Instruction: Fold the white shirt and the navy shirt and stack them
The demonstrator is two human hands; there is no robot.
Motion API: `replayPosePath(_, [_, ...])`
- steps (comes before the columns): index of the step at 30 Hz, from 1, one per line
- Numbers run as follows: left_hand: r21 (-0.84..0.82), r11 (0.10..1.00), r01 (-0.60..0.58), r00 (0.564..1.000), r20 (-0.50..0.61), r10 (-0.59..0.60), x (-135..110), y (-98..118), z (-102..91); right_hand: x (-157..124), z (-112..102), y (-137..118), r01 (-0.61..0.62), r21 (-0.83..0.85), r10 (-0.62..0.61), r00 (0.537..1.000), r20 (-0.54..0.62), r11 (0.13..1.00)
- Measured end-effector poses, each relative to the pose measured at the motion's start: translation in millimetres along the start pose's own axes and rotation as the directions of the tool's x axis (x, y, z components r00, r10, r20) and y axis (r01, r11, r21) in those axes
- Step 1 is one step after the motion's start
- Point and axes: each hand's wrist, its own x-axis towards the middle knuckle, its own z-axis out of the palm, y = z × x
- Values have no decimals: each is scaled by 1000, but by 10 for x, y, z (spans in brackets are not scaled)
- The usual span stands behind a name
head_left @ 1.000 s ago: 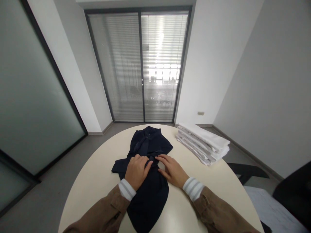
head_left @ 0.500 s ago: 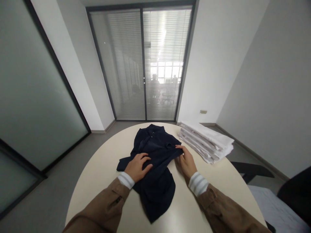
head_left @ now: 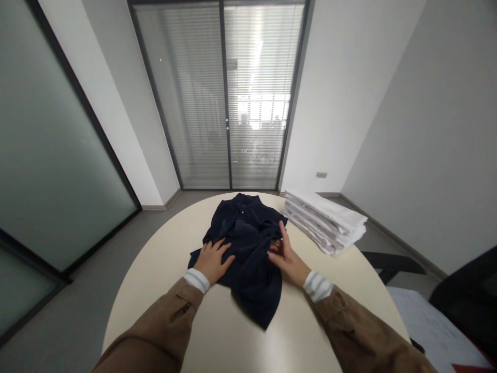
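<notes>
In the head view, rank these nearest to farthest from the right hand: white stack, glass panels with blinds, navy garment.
1. Navy garment: at the right hand's fingers, touching.
2. White stack: on the table, ahead and to the right.
3. Glass panels with blinds: beyond the table's far edge.

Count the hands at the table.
2. The left hand lies with fingers spread on the left side of the dark shirt; the right hand is at the shirt's right edge, some fingers partly hidden.
</notes>
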Motion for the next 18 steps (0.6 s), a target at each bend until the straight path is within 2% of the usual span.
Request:
replayPosePath(1, [13,1000,10,1000,-18,-9,0,19,10,-47,77,-79,50,-143,-35,994,102,988])
replayPosePath(3, [28,999,25,998,-57,-23,5,52,32,-116,217,-216,159,-408,-45,961,275,899])
replayPosePath(5, [14,1000,17,995,-97,-15,14,71,44,-139,317,-301,233,-566,-28,937,348,791])
replayPosePath(7, [-38,999,-22,991,-135,16,21,79,29,-122,365,-324,236,-634,-13,942,336,737])
replayPosePath(9, [-113,991,-73,984,-168,53,18,95,-25,-83,367,-291,146,-630,-1,974,225,763])
replayPosePath(11, [-191,973,-130,978,-188,94,1,128,-113,-38,341,-221,5,-537,18,999,37,844])
replayPosePath(12, [-217,961,-169,972,-196,127,-11,151,-162,-15,324,-178,-62,-459,32,997,-73,886])
replayPosePath(15, [-183,939,-291,934,-269,237,-43,219,-288,46,277,-52,-168,-109,126,941,-314,980])
replayPosePath(17, [-87,949,-304,895,-366,253,-49,246,-334,74,255,1,-199,218,266,902,-340,955])
replayPosePath(18, [-43,956,-289,876,-414,246,-47,254,-347,83,246,12,-217,380,342,890,-302,899])
